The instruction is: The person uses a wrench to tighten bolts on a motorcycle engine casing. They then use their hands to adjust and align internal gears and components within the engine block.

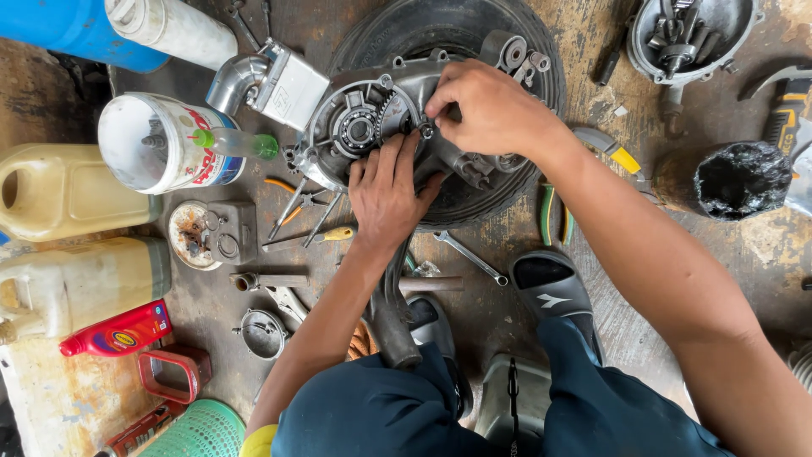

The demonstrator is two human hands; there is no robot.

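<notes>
A grey metal engine casing [359,127] with a round bearing and gears lies on a black tyre [440,34] on the floor. My left hand [385,190] rests flat on the casing's lower edge, fingers spread upward. My right hand [486,106] reaches in from the right, its fingertips pinched on a small metal part [425,129] beside a toothed gear. Whether that part is loose or fixed to the casing I cannot tell.
Screwdrivers [309,239] and a spanner [469,256] lie below the casing. A white bucket [165,144], yellowish jugs [59,190], a red bottle [118,332] and a green basket [203,430] stand left. A bowl of parts [689,34] and a black tub [740,179] sit right.
</notes>
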